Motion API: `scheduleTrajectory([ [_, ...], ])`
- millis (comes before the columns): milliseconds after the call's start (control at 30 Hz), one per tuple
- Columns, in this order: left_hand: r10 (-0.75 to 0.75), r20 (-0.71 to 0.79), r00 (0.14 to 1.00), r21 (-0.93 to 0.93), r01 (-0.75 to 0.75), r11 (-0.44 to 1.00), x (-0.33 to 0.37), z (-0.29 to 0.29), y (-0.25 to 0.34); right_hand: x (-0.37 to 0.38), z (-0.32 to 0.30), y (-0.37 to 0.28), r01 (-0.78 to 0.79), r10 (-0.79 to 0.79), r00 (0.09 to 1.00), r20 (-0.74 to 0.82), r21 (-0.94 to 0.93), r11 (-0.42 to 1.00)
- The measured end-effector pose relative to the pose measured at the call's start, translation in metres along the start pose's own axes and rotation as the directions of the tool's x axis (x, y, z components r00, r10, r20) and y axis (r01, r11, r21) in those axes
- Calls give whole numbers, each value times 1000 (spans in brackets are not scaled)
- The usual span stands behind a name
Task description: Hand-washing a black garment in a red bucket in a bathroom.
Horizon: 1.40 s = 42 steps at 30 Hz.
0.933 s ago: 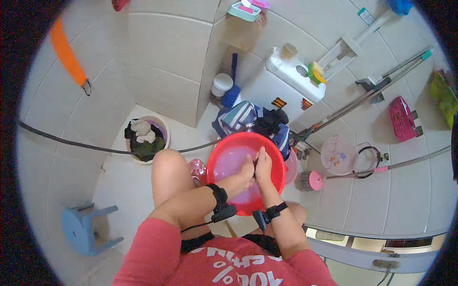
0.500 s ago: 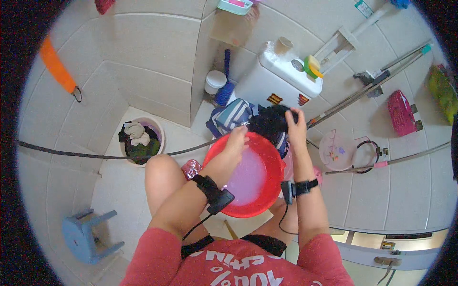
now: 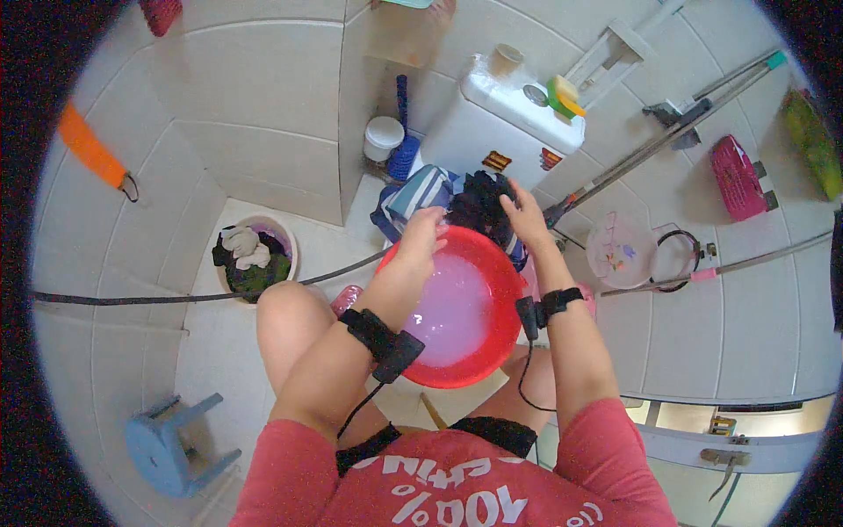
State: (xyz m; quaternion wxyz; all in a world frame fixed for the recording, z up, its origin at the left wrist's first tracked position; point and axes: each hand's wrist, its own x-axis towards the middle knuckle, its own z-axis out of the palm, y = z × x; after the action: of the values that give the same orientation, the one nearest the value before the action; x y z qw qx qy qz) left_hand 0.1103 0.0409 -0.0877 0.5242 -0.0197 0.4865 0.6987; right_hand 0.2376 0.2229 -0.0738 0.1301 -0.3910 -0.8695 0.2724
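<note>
The person is sitting over a red basin (image 3: 479, 351) on the tiled floor (image 3: 123, 351), knees spread to either side of it, and the basin is holding cloudy, pale soapy water. Both arms are reaching forward past its far rim. The right hand (image 3: 525, 218) is closing its fingers on a dark garment (image 3: 479, 206) that is lying bunched on a pile of laundry just behind the basin, against the foot of the white toilet tank (image 3: 509, 119). The left hand (image 3: 423, 235) is hanging loosely curled over the basin's far edge, beside a blue and white striped cloth (image 3: 417, 195) in the same pile; I cannot tell whether it is touching that cloth, and it is gripping nothing I can see. Each wrist is wearing a black strap with a small box and a thin cable trailing back toward the body. To the person's left a round bucket (image 3: 279, 237) is standing full of mixed clothes, with a dark hose (image 3: 158, 297) running across the floor in front of it. A small blue stool (image 3: 171, 443) is sitting near the left knee. A white tub (image 3: 384, 138) and a blue brush (image 3: 403, 154) are standing in the corner beside the tank, and a clear patterned basin (image 3: 622, 253) is resting to the right.
</note>
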Motion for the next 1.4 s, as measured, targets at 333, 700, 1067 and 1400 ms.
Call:
scheduleTrajectory([
  [333,74,-24,997,77,-72,994,4,-24,-2,-154,18,136,-340,326,938,116,130,931],
  [700,154,-95,984,202,-132,970,-8,-84,3,-258,43,73,-842,477,535,698,484,237],
  [1067,184,-75,980,176,-169,970,9,-114,14,-306,8,42,-732,522,607,599,678,74],
  [1400,170,-59,984,136,-161,978,12,-106,15,-325,-110,2,-462,499,749,437,883,-80],
])
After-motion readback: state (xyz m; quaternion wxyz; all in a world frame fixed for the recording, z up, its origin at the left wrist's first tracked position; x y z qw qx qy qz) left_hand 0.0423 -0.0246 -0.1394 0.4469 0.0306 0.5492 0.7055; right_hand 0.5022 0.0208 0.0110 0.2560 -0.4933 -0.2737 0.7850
